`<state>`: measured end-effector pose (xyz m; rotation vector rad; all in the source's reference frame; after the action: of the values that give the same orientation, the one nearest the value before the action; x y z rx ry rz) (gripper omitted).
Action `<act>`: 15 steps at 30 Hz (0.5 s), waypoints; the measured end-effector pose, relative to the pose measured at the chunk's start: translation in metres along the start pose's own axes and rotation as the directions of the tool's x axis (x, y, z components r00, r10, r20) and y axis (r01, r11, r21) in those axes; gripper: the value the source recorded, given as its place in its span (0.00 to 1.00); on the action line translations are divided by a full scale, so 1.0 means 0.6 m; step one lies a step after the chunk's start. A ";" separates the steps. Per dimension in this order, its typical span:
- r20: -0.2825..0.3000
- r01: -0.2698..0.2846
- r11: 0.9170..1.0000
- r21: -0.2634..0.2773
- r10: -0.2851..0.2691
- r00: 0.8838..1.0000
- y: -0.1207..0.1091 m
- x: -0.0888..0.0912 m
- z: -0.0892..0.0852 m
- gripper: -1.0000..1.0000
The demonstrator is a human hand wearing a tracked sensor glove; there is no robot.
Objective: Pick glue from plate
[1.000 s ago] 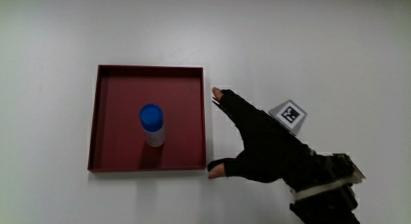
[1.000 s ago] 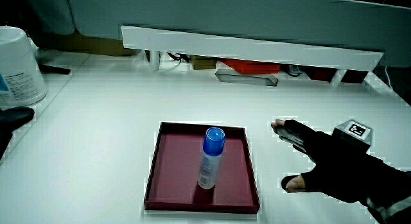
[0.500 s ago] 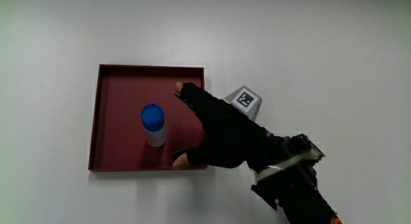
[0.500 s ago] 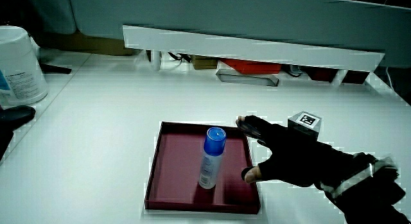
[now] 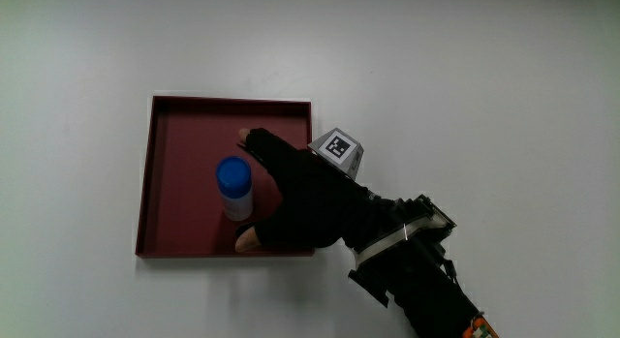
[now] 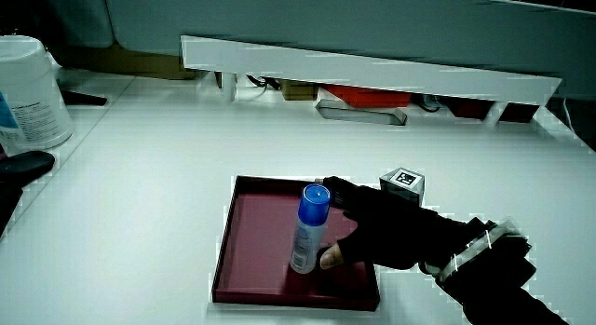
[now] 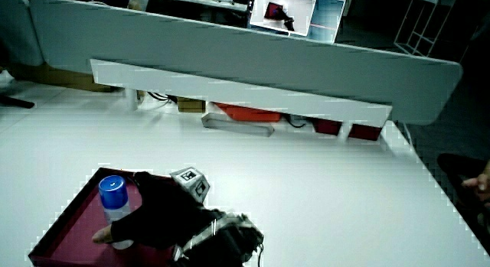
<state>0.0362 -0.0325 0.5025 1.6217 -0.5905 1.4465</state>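
Glue (image 5: 232,186) stood upright in plate (image 5: 170,120), not yet gripped.
Going across from the plate: glue sat near the plate's middle, blue cap up; my hand (image 5: 300,198) was over the plate just beside it, fingers spread wide around the glue, thumb nearer me, index farther, holding nothing as far as I could judge. Risk as I saw it: tall narrow body, so an uneven close with the thumb landing first could tip it. Low grab might catch the plate's rim (image 6: 296,298) and drag the plate. In a side view, cube (image 7: 192,180) rode on my glove.
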 end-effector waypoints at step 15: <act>-0.044 -0.097 0.984 0.150 0.105 0.993 0.000 0.017 0.005 0.70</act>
<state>0.0402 -0.0330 0.5122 1.6827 -0.5542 1.6354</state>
